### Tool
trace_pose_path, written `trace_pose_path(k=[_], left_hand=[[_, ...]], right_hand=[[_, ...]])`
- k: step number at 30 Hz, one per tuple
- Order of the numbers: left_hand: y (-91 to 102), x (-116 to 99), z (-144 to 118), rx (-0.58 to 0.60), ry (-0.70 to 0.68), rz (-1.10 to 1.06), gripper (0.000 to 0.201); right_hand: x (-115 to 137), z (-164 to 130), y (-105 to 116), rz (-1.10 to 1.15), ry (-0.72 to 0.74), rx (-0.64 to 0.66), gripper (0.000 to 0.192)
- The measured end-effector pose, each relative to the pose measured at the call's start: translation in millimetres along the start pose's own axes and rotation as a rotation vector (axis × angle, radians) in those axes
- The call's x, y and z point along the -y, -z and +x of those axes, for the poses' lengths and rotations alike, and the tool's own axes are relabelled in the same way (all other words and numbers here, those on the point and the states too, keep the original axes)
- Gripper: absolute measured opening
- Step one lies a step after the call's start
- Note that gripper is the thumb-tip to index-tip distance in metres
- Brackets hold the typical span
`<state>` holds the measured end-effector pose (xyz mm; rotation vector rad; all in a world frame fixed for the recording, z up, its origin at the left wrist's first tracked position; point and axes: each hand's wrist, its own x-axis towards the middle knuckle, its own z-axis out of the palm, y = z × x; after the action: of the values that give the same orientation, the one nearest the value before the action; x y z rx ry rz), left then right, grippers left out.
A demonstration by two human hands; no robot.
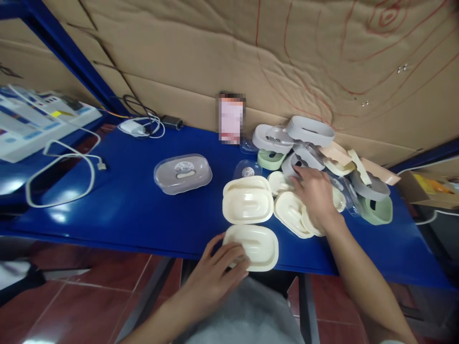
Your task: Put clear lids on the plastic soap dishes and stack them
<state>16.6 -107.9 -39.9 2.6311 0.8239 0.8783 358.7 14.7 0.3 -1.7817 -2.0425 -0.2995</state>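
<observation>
At the table's front edge, my left hand (225, 263) curls its fingers over the left side of a cream oval tray with a raised bar (258, 246). Just behind it lie similar cream trays (247, 205), one overlapping another. My right hand (317, 193) reaches into the pile on the right, fingertips pinched at the near wall of a grey oval ring (290, 165). Beneath that hand are more cream pieces (292, 212), partly hidden by it. A clear-lidded grey oval box (182, 174) with a round label sits apart on the left.
Grey, green (376, 210) and peach bands (378, 170) with clear covers crowd the blue table's (118, 200) right side. A pixelated upright card (230, 118) leans on the cardboard wall (179, 62). White cable (59, 203), charger (134, 127) and power strips (43, 124) are at left.
</observation>
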Motion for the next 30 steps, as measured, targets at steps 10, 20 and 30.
trace_pose_path(k=[10,20,30], left_hand=[[10.2,12.9,6.5,0.065,0.004,-0.084,0.022],[1.2,27.3,-15.3,-0.104,0.204,-0.208,0.079],[9.6,27.0,-10.3,0.052,0.166,-0.153,0.072]], right_hand=[[32.1,-32.6,60.0,0.457,-0.13,-0.204,0.025],[65.5,-146.4,74.7,0.792,0.261,0.216,0.037],[100.8,-153.9,32.0,0.416,0.371,0.153,0.043]])
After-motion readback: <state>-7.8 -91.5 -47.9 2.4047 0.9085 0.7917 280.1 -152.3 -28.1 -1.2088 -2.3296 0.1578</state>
